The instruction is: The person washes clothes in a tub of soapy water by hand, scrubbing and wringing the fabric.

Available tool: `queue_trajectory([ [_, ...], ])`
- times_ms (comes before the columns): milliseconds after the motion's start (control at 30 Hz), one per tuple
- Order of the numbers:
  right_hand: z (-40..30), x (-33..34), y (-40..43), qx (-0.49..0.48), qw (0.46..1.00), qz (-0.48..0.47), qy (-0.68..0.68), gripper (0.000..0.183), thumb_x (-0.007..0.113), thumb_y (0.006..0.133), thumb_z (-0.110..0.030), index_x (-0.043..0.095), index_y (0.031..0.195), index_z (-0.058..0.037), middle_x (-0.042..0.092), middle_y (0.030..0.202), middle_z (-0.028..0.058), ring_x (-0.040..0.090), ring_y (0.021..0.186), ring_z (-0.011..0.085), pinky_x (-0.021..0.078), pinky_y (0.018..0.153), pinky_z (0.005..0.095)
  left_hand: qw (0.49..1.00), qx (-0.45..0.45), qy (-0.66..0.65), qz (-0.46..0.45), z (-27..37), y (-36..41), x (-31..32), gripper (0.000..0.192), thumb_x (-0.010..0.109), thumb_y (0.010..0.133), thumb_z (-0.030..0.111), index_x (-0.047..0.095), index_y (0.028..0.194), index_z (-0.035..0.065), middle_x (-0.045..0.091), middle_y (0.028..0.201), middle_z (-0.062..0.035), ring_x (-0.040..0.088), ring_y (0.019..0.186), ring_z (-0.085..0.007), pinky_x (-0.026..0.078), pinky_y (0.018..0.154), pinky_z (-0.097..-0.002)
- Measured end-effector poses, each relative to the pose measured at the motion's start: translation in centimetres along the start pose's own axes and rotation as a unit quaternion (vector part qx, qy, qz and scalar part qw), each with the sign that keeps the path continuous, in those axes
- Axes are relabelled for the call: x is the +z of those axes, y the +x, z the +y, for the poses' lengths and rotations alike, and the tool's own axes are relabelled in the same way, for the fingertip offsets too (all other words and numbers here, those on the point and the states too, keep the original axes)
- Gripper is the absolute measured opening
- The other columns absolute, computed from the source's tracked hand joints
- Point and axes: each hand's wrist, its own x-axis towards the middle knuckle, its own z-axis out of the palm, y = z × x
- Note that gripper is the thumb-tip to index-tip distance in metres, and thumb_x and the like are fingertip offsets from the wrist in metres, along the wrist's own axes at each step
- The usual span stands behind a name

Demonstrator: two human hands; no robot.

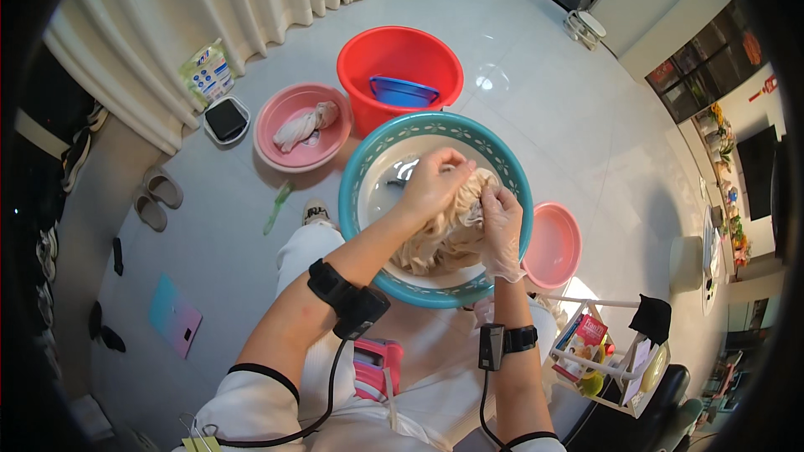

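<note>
A wet, crumpled beige cloth [440,245] is bunched up inside a teal basin [359,157] with a white inside and a flower-patterned rim. My left hand [434,183] pinches the cloth's upper part between thumb and fingers, above the basin. Close beside it, my right hand [502,226], in a thin clear plastic glove, grips the gathered cloth from the right. Shallow water [380,198] shows in the basin's left half, with a small dark thing in it that I cannot identify. The cloth's underside is hidden.
Behind the basin stands a red tub [358,69] holding a blue basin [405,93]. To its left, a pink basin [267,122] contains a twisted pale cloth [308,127]. A smaller pink basin [553,245] sits right, near a loaded white caddy [603,364]. A green brush [277,207] lies on the floor.
</note>
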Motion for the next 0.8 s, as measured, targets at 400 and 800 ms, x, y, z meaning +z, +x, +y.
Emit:
queue_trajectory([
  [400, 4.3, -0.8, 1.5, -0.122, 0.885, -0.014, -0.448, 0.020, 0.063, 0.082, -0.016, 0.063, 0.101, -0.0098, 0.062, 0.103, 0.0153, 0.062, 0.089, 0.0329, 0.0482, 0.078, 0.0423, 0.883, -0.003, 0.469, -0.028, -7.0, 0.5, -5.1, 0.037, 0.064, 0.073, 0.008, 0.065, 0.110, 0.0121, 0.056, 0.117, -0.0183, 0.053, 0.112, -0.0339, 0.043, 0.096, -0.0392],
  [800, 14.0, 1.1, 3.3, -0.014, 0.832, -0.089, -0.547, 0.076, 0.068, 0.077, -0.044, 0.043, 0.141, -0.0108, 0.037, 0.144, 0.0262, 0.037, 0.130, 0.0464, 0.0387, 0.100, 0.0496, 0.918, -0.362, 0.163, 0.015, -12.5, 0.0, -1.5, 0.087, 0.049, 0.085, 0.064, 0.005, 0.152, 0.0301, 0.013, 0.156, -0.0177, 0.023, 0.139, -0.0421, 0.030, 0.097, -0.0685],
])
